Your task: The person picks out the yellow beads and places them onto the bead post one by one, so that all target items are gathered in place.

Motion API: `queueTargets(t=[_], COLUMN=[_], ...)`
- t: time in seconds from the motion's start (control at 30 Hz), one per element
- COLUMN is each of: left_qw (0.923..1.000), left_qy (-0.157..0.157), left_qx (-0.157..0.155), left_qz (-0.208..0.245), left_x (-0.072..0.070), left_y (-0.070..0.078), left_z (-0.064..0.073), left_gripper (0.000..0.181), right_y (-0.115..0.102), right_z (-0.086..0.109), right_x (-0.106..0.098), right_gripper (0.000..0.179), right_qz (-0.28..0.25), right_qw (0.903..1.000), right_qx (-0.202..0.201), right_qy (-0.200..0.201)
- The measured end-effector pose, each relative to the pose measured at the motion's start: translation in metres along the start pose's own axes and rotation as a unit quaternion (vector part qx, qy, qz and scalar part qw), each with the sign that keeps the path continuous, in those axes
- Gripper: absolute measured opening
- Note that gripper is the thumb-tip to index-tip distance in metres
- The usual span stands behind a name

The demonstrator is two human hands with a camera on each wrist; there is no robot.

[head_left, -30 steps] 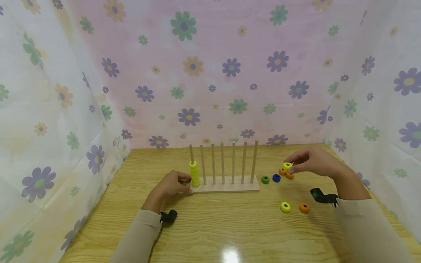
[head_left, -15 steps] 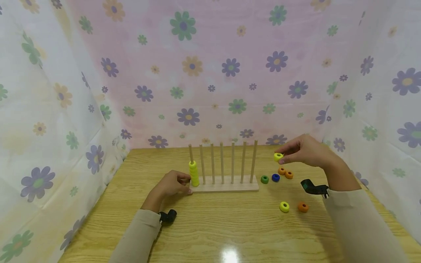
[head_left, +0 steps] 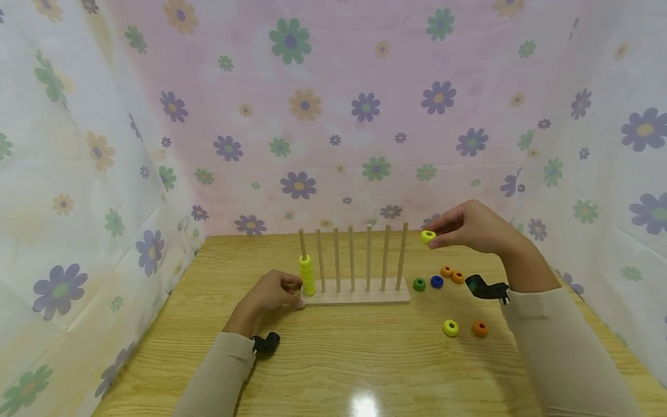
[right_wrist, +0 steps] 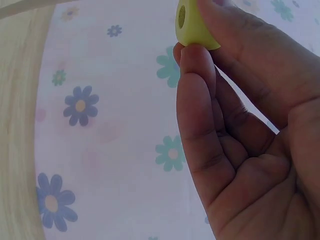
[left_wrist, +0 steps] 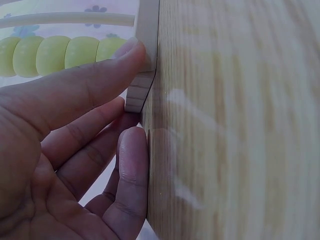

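My right hand (head_left: 476, 229) pinches a yellow ring bead (head_left: 427, 238) in the air, right of the pegs and above the table. In the right wrist view the bead (right_wrist: 196, 31) sits between thumb and fingertips, its hole showing. My left hand (head_left: 270, 291) grips the left end of a wooden peg stand (head_left: 359, 296), thumb at the front; the left wrist view shows its fingers around the base's end. The stand has a row of upright pegs. Stacked yellow beads (head_left: 307, 277) fill the lower part of the leftmost peg; the other pegs are bare.
Right of the stand lie a green bead (head_left: 419, 284), a blue bead (head_left: 436, 282) and two orange beads, one being the orange bead (head_left: 457, 277). Nearer are a yellow bead (head_left: 450, 328) and an orange bead (head_left: 480, 329). Flowered cloth (head_left: 333, 116) encloses the table's back and sides.
My right hand has lifted the yellow bead from beside the orange beads and carried it up and left toward the pegs. The left hand and the stand have stayed in place.
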State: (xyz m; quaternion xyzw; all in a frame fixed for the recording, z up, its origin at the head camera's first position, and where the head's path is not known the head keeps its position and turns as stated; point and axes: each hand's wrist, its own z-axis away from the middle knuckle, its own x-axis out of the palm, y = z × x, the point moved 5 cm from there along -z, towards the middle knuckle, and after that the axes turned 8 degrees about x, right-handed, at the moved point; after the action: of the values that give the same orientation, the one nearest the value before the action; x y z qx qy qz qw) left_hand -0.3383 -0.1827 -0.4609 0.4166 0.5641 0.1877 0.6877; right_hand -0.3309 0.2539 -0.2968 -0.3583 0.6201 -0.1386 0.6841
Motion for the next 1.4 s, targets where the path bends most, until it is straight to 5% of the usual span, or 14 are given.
queueTargets(t=[0.87, 1.4], left_qw=[1.0, 1.0], left_qy=[0.003, -0.001], left_qx=[-0.002, 0.006], left_qz=[-0.005, 0.002], left_x=[0.001, 0.002], left_y=[-0.005, -0.004], left_z=[-0.003, -0.003], left_gripper=[0.057, 0.055], right_y=[-0.041, -0.073], right_z=[-0.009, -0.022], right_x=[0.001, 0.017], right_gripper=[0.029, 0.024], right_qz=[-0.01, -0.024], right_qw=[0.9996, 0.9962], right_qx=[-0.027, -0.083], right_qy=[-0.001, -0.009])
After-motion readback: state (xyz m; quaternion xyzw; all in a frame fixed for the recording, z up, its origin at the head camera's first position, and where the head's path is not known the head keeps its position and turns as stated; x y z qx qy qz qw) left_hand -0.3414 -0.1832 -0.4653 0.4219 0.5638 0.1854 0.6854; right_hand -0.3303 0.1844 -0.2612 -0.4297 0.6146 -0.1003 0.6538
